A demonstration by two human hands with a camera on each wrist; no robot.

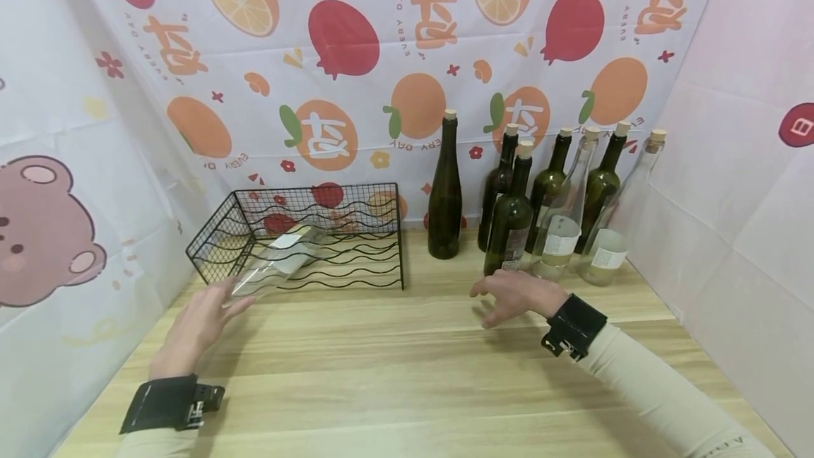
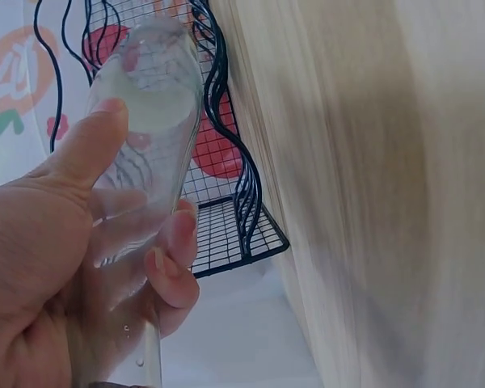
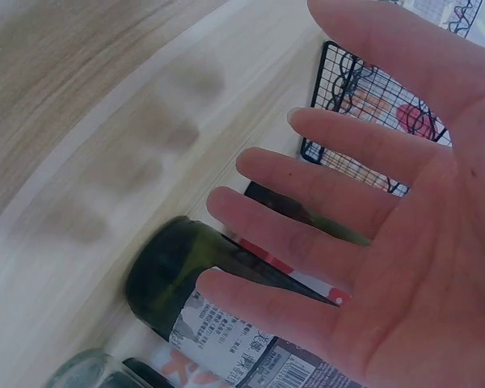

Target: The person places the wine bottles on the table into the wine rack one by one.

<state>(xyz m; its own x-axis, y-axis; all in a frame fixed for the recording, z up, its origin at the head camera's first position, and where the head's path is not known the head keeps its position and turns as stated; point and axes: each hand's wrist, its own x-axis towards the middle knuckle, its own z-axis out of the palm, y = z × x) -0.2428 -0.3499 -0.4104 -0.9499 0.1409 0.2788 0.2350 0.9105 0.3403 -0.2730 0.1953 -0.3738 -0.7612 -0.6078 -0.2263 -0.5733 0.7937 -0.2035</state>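
Observation:
A clear glass bottle [image 1: 280,260] with a pale label lies slanted in the black wire wine rack [image 1: 402,246], its near end at my left hand [image 1: 200,320]. In the left wrist view, my left thumb and fingers curl round the glass bottle [image 2: 158,153]. The right hand [image 1: 515,295] hovers over the table in front of a labelled dark green bottle [image 1: 511,221]. Its fingers are spread and hold nothing, as the right wrist view shows, with the green bottle [image 3: 174,271] just beyond them.
Several corked bottles stand at the right, among them a clear bottle [image 1: 613,239] by the side curtain. A tall dark bottle [image 1: 445,203] stands between them and the rack. Fruit-printed cloth [image 1: 381,112] hangs behind the wooden table [image 1: 381,387].

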